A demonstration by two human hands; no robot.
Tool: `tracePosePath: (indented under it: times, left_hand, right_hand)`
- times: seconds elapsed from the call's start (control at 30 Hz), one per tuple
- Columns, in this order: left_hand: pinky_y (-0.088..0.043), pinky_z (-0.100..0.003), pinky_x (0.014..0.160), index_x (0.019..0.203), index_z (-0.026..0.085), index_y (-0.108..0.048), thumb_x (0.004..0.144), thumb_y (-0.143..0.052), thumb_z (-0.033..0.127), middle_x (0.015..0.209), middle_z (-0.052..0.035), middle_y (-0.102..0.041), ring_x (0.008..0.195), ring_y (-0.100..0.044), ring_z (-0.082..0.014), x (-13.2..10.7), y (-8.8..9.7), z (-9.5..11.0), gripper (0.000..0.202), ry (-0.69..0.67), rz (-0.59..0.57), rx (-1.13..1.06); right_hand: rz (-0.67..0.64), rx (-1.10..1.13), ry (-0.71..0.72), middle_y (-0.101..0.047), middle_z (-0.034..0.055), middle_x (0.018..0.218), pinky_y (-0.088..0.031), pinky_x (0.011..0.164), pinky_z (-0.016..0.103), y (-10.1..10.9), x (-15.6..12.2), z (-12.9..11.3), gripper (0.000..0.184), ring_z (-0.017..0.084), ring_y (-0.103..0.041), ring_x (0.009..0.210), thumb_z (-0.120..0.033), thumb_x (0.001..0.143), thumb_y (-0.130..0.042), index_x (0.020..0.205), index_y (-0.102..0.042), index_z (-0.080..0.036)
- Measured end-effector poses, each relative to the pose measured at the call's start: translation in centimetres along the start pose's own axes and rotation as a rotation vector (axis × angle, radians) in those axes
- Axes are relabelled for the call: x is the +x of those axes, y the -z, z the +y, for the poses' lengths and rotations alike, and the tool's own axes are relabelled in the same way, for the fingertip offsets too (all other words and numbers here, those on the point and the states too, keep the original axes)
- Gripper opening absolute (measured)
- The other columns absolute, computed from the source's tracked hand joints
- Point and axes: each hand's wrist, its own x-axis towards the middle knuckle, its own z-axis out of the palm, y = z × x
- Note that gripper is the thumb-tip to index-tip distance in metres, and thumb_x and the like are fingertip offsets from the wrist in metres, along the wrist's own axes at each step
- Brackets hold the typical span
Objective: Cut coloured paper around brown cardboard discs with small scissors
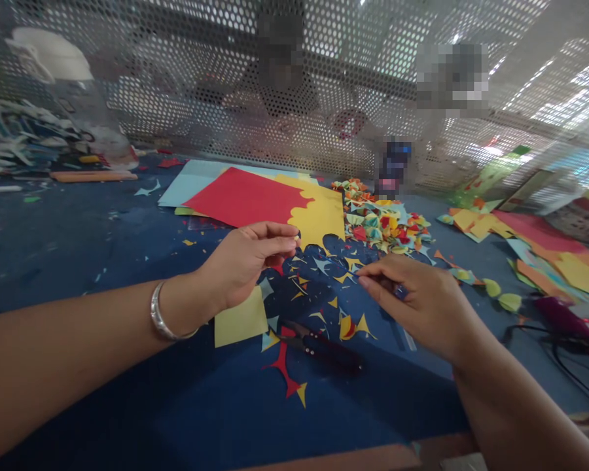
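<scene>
My left hand, with a silver bangle on its wrist, is raised over the paper scraps. Its thumb and fingers pinch something small and pale at the tips that I cannot make out. To the right my right hand is closed in a pinch too; anything between those fingertips is too fine to tell. Dark thread snips lie below and between the hands. Under my left wrist is a pale yellow paper square. Beyond my hands lie a red sheet and a yellow sheet with scalloped cut edges.
A heap of small folded coloured paper pieces sits behind my right hand. More coloured sheets and a black cable are at the right. A lidded plastic jug stands back left. A perforated metal screen closes the table's far side.
</scene>
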Motion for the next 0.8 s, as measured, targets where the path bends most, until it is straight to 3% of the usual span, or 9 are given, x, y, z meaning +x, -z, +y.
tracePosePath:
  times: [0.17,0.5,0.8]
  left_hand:
    - [-0.050,-0.026,0.074,0.087,0.017,-0.076,0.067,-0.087,0.019,0.085,-0.0020,-0.074,0.074,-0.064,-0.0107,-0.9,-0.5,0.0,0.023,0.027,-0.068,0.048]
    - [-0.052,-0.024,0.071,0.083,0.016,-0.077,0.060,-0.093,0.025,0.074,-0.0011,-0.073,0.073,-0.067,-0.0129,-2.6,-1.5,-0.2,0.029,0.070,-0.182,0.119]
    - [-0.052,-0.027,0.067,0.082,0.017,-0.075,0.063,-0.089,0.021,0.071,-0.0024,-0.075,0.069,-0.068,-0.0149,-2.8,-1.5,-0.8,0.023,0.075,-0.241,0.123]
  right_hand:
    - [-0.107,-0.047,-0.010,-0.071,0.0031,0.081,-0.048,0.059,0.027,-0.4,0.2,0.0,0.013,0.017,-0.066,0.070,-0.024,0.093,-0.060,0.090,-0.072,-0.021]
    - [0.080,0.180,0.082,-0.070,0.0024,0.081,-0.049,0.062,0.025,-1.2,0.2,-2.4,0.010,0.013,-0.063,0.070,-0.018,0.094,-0.062,0.095,-0.072,-0.018]
    - [0.171,0.186,0.169,-0.072,0.0036,0.088,-0.054,0.068,0.029,-2.4,0.2,-2.7,0.010,0.015,-0.066,0.076,-0.017,0.093,-0.064,0.100,-0.070,-0.021]
